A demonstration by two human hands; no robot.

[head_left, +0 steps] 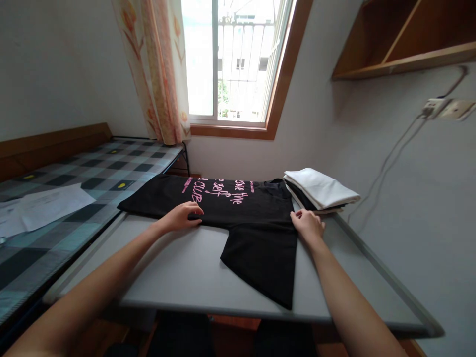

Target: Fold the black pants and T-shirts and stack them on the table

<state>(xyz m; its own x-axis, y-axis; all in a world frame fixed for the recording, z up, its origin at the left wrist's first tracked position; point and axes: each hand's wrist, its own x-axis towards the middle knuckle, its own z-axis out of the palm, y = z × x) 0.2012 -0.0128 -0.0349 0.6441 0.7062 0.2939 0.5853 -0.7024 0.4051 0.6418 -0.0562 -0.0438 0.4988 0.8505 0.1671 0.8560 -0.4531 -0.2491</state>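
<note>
A black T-shirt [238,213] with pink lettering lies spread across a grey table [178,267], one sleeve hanging toward the near edge. My left hand [182,216] rests on the shirt's near hem, fingers curled over the fabric edge. At the shirt's right edge, near the shoulder, my right hand [308,224] pinches the cloth with closed fingers.
A stack of folded clothes [320,191], white on top, sits at the table's far right corner. A bed with a checked cover [55,213] and white papers [48,203] runs along the left. Window, curtain, a wall shelf and a wall socket with cable are behind.
</note>
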